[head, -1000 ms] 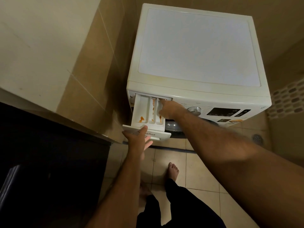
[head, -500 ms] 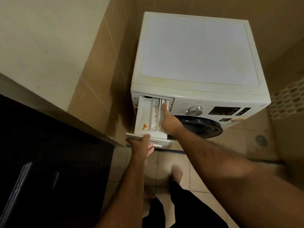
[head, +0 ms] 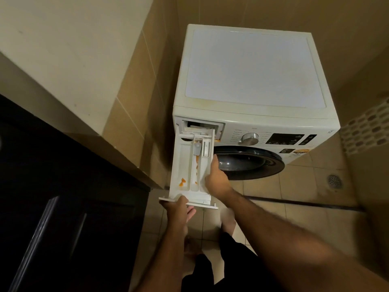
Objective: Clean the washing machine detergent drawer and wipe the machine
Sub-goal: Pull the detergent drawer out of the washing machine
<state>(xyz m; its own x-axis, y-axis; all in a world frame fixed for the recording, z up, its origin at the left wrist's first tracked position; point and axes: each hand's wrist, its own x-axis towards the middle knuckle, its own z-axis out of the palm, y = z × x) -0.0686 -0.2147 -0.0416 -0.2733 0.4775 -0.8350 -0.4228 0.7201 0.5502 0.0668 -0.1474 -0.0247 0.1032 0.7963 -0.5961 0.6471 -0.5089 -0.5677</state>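
The detergent drawer (head: 182,165), orange-stained, juts toward six o'clock from the washing machine (head: 248,66); left hand (head: 179,211) grips its front, right hand (head: 216,180) its three o'clock side.

One washing machine (head: 248,81), with one detergent drawer (head: 185,165) (three compartments, two showing orange residue), one round door (head: 250,163), one control dial (head: 249,139) and one display panel (head: 284,139). Two hands: left hand (head: 179,209), right hand (head: 216,178). One floor drain (head: 334,181).

White detergent drawer (head: 185,165) is pulled almost fully out of the white front-loader washing machine (head: 252,114), tilting down a bit, with orange gunk (head: 182,182) in its compartments.
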